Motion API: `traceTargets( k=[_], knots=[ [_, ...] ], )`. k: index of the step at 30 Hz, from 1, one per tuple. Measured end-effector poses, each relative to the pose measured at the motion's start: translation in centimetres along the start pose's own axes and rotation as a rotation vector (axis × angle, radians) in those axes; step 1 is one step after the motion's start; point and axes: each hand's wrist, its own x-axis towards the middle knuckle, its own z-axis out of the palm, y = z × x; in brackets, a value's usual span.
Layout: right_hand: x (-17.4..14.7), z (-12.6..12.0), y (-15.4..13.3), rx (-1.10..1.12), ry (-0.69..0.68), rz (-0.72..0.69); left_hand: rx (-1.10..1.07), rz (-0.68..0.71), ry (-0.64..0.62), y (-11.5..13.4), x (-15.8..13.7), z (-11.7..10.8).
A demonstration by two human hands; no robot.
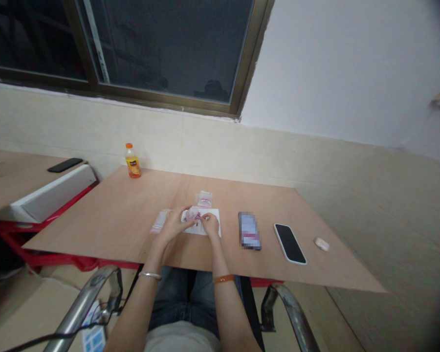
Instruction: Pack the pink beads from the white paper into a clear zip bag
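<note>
My left hand (175, 224) curves around a small pink-and-clear bundle (193, 215), with its thumb at the near side and fingers at the far side. The bundle is too small to name. From the right, my right hand (210, 226) meets it with thumb and forefinger pinched together; what sits in the pinch is too fine to make out. Beneath both hands lies a white sheet (215, 216), partly hidden by them. A clear plastic bag (159, 221) lies left of my left hand. Beyond the sheet is a small clear bag with pink contents (205, 199).
On the wooden table (106, 215), a lit phone (249, 231), a white-edged phone (290, 244) and a small white case (321, 244) lie to the right. An orange-capped bottle (133, 162) stands at the back left. Metal armrests (293, 315) flank me.
</note>
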Motion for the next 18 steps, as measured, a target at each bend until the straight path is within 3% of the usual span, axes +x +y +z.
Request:
traceTargets(
  k=[6,18],
  knots=[
    [0.31,0.32,0.51,0.01,-0.033,-0.006,-0.021,0.002,-0.003,0.13,-0.07,0.21],
    [0.25,0.9,0.82,0.141,0.039,-0.022,-0.043,0.001,-0.007,0.05,-0.01,0.19]
  ],
)
